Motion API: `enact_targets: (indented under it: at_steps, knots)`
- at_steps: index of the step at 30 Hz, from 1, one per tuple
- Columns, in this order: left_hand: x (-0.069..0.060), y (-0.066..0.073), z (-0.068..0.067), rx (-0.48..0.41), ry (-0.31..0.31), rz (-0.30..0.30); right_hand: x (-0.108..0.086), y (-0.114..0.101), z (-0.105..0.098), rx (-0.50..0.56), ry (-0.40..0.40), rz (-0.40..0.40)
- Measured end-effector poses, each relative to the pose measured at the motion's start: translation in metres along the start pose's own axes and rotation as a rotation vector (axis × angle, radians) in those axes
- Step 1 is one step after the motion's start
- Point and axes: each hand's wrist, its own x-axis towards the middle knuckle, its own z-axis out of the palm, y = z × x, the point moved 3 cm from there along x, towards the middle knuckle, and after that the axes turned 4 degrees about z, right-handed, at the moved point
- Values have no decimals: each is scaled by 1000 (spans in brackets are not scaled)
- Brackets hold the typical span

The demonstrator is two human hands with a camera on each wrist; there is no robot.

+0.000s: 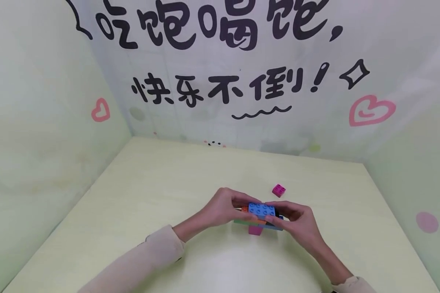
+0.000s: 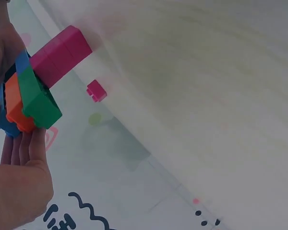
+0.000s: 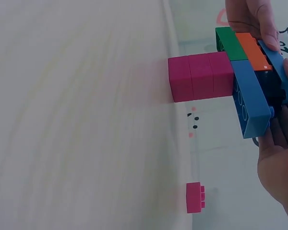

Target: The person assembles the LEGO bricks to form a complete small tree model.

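Both hands hold a structure of toy building bricks near the front middle of the table. On its top lies a studded blue brick (image 1: 261,209). My left hand (image 1: 223,208) pinches the left end of this brick, thumb in front and fingers behind. At the right end, my right hand (image 1: 302,226) grips it the same way. Below come an orange brick (image 2: 13,98) and a dark brick (image 3: 270,85) side by side, then a green brick (image 2: 38,100) beside a lower blue brick (image 3: 253,98). A column of pink bricks (image 3: 200,76) forms the base.
Behind the structure, a loose pink brick (image 1: 278,190) lies on the pale table (image 1: 161,175). Printed walls with black writing and pink hearts enclose the table at the back (image 1: 190,126) and on both sides.
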Motion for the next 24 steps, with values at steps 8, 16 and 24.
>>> enact_targets:
  at_steps: [8, 16, 24]
  knots:
    - [-6, -11, 7, -121, 66, -39, -2, 3, 0, 30, 23, 64]
    - [-6, -11, 7, -86, 66, 26, -3, 4, 2, 21, 12, 23]
    - [-8, -16, 8, -82, 65, 9, -5, 7, 3, 13, 8, 5]
